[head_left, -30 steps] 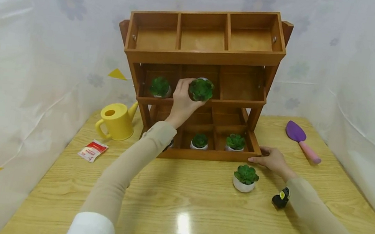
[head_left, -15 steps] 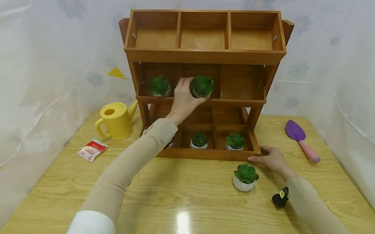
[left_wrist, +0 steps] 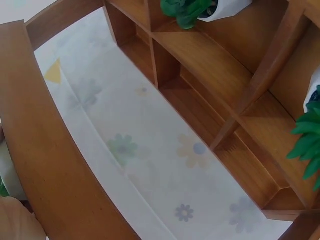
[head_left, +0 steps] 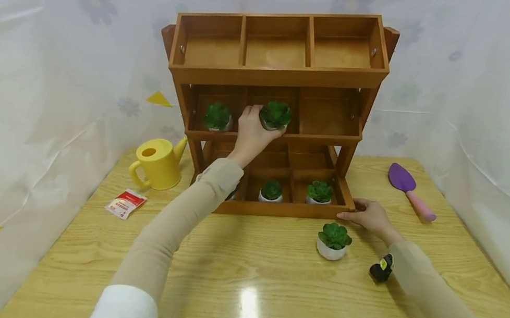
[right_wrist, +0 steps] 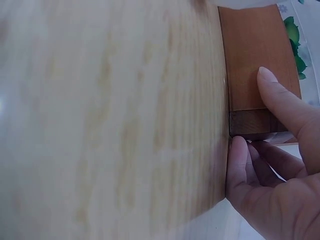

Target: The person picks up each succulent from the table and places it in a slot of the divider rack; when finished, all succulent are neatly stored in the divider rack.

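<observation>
My left hand [head_left: 252, 131] holds a potted succulent [head_left: 275, 115] in a white pot, in front of the middle compartment of the wooden plant shelf's [head_left: 278, 80] middle tier. In the left wrist view only part of the left hand [left_wrist: 17, 222] shows at the lower left edge, beside a piece of white pot. My right hand [head_left: 368, 217] grips the shelf's lower right front corner. The right wrist view shows its thumb [right_wrist: 280, 95] on the front board [right_wrist: 255, 60] and the other fingers bent at the board's end. Another succulent [head_left: 216, 118] sits in the middle tier's left compartment.
Two succulents [head_left: 272, 191] [head_left: 319, 192] stand in the bottom tier. One more potted succulent [head_left: 332, 241] is on the table before the right hand. A yellow watering can [head_left: 159, 164] and red-white packet [head_left: 126, 203] lie left; a purple trowel [head_left: 409, 190] lies right.
The held succulent has tipped more upright and risen slightly, its white pot now showing beneath the leaves. My right hand has stayed at the shelf corner.
</observation>
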### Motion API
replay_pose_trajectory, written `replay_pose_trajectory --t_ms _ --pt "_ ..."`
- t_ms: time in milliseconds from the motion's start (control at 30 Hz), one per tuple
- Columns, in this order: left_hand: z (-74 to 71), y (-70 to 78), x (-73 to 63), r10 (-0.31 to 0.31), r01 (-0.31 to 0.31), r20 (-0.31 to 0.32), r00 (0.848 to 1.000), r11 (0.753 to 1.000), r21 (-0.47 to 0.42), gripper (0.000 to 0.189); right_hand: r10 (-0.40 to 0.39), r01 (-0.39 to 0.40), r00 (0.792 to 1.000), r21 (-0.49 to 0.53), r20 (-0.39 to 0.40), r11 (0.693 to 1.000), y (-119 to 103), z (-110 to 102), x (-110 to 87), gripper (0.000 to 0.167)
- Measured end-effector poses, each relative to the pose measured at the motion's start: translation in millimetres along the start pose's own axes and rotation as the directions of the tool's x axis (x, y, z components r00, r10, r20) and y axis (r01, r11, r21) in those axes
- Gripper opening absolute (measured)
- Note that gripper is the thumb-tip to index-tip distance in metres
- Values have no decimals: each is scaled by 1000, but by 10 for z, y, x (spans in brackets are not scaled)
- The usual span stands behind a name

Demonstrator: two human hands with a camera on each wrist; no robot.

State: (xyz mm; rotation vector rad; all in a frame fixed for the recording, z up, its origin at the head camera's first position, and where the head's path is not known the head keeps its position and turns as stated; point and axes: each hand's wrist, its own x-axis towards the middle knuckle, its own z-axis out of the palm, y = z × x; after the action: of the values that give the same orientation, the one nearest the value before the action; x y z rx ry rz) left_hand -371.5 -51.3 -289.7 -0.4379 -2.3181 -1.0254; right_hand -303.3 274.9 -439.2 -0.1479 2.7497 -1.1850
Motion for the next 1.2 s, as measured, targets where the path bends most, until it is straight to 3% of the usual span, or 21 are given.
replay_pose_trajectory --t_ms 567,933,1200 --pt "-27 25 42 -46 46 33 998 999 -11 57 -6 6 1000 9 -11 1000 1 -16 9 84" --pt "-27 48 26 -116 116 81 990 993 -5 59 -7 7 1000 13 -12 1000 -1 2 -3 82" --pt "-21 27 7 -118 120 102 988 993 -18 62 -10 10 1000 22 -2 1000 34 3 9 82"
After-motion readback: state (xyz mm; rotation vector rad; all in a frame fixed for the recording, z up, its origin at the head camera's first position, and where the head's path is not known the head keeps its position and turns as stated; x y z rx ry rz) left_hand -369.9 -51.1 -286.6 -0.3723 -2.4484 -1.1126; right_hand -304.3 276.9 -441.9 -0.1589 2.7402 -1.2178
